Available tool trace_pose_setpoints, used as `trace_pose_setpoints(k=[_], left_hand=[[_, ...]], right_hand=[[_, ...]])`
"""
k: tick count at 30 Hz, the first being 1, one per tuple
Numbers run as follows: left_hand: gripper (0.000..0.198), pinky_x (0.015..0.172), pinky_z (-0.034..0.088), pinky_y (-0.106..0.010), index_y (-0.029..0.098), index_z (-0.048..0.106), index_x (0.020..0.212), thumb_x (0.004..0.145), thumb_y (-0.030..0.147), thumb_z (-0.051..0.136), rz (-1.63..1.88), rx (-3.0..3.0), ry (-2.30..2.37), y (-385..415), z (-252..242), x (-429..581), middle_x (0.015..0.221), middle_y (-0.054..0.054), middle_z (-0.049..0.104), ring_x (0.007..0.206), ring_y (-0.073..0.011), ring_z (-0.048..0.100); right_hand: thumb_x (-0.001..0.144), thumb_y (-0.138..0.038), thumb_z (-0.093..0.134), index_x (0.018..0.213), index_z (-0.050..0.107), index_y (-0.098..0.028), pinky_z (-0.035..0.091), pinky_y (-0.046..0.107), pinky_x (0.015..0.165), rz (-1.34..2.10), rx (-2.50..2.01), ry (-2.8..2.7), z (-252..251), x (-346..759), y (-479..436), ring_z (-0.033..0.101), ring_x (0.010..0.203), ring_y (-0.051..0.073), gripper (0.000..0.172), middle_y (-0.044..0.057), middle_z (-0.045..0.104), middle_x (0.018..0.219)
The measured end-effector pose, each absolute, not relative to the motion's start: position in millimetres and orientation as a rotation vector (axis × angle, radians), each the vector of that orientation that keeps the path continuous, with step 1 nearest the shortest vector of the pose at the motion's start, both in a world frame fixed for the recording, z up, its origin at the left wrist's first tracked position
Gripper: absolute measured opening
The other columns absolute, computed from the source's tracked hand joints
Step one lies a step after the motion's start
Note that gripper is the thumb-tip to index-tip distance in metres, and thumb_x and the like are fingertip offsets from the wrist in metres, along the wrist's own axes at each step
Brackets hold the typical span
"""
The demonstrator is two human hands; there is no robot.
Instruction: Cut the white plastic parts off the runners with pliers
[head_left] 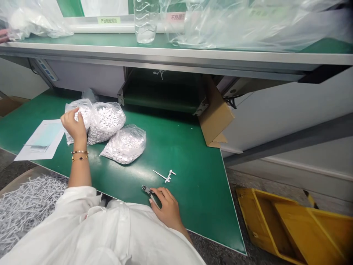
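Left hand (74,127) at 9 o'clock, curled, wrist raised; right hand (165,208) at 6 o'clock, palm down, curled.

Two hands are showing, the left hand (74,127) and the right hand (165,208), with two bracelets (79,154) circling the left wrist. Three clear plastic bags (125,144) of white parts (106,121) are sitting left of centre, one pair of side cutters (147,190) and one white plastic runner (165,175) are lying near, one water bottle (145,22) is standing on the far shelf (110,40), and one yellow plastic crate (286,221) is sitting at the right
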State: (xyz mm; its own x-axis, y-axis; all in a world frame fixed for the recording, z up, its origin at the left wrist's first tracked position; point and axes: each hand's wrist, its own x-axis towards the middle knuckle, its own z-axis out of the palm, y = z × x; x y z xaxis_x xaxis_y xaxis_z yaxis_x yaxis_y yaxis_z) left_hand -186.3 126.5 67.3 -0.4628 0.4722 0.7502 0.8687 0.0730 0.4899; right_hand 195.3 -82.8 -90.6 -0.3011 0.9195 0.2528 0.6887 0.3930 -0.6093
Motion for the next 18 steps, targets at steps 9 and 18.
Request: trace_pose_setpoints(k=[9,18], left_hand=[[0.020,0.073,0.043,-0.030,0.020,0.061,0.107,0.094,0.022,0.046,-0.616,-2.880,-0.981,50,6,6,0.089,-0.005,0.064,0.083,-0.0179,0.057],[0.029,0.072,0.047,-0.028,0.018,0.053,0.114,0.093,0.037,0.047,-0.425,-3.128,-1.432,22,-29,76,0.092,-0.006,0.063,0.084,-0.0188,0.061]], right_hand=[[0.078,-0.028,0.062,0.110,0.062,-0.026,0.044,0.031,0.077,0.529,-1.457,-2.117,-83,191,-82,0.056,0.088,0.019,0.032,0.003,0.061,0.095],[0.078,-0.036,0.063,0.113,0.062,-0.025,0.043,0.032,0.080,0.438,-1.465,-2.156,-91,190,-85,0.055,0.092,0.020,0.036,0.005,0.062,0.099]])
